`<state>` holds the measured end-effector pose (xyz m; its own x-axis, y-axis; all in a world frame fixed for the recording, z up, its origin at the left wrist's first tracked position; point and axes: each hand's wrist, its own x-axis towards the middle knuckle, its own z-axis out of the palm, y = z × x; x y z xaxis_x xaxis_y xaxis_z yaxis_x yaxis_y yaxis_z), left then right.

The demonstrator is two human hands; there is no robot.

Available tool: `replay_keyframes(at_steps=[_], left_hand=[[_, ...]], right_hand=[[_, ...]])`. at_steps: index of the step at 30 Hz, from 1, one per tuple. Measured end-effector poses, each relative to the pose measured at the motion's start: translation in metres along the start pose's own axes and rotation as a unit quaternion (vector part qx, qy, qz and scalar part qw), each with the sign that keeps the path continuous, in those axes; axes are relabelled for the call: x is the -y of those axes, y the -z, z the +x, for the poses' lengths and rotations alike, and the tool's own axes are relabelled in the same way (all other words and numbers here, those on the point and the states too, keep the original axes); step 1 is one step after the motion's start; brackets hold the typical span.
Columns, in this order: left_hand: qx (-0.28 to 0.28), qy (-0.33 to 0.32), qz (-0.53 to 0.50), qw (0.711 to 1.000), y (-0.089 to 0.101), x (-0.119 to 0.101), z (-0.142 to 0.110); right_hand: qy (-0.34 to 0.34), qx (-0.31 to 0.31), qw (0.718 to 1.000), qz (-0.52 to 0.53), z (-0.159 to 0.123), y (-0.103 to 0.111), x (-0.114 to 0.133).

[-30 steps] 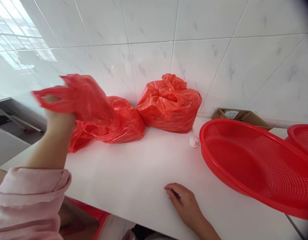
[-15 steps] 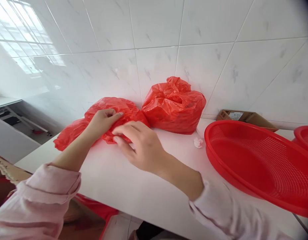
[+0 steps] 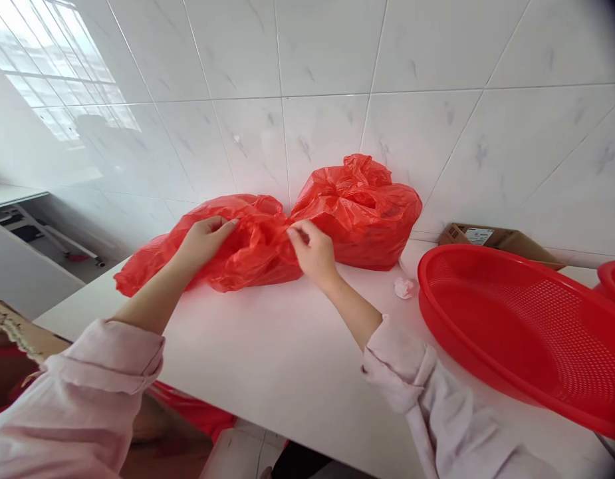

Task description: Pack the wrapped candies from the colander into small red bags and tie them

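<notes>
A crumpled red plastic bag (image 3: 257,256) lies on the white table against the tiled wall. My left hand (image 3: 207,239) pinches the bag's film on its left side, thumb against fingers. On the other side my right hand (image 3: 312,249) is closed on the bag's edge, with the film stretched between the two hands. What the bag contains is hidden. Right behind my right hand stands a second, fuller red plastic bag (image 3: 367,219), its top bunched up.
A large red plastic basket (image 3: 491,326) with a perforated side takes up the table's right. Beside it lie a crumpled white tissue (image 3: 403,287) and, at the wall, a cardboard box (image 3: 526,246). The white table (image 3: 287,359) ends just in front of me.
My right hand has moved right and away from me and now grips the bag's film, where before it hovered with loose fingers. The bag's top is pulled wider; my left hand keeps its pinch.
</notes>
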<state>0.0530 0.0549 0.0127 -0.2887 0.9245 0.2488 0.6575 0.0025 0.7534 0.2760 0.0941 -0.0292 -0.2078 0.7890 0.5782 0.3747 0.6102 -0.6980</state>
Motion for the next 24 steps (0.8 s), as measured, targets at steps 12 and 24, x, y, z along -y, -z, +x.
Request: replay_keyframes(at_steps=[12,24], left_hand=[[0.027,-0.207,0.159,0.965,-0.033,-0.029,-0.034],[0.124,-0.215,0.378,0.892,-0.075,-0.012,-0.011]], right_hand=[[-0.070,-0.128,0.970,0.195,-0.005,0.036,-0.035],[0.139,-0.339,0.914,0.175,-0.023,0.114,0.054]])
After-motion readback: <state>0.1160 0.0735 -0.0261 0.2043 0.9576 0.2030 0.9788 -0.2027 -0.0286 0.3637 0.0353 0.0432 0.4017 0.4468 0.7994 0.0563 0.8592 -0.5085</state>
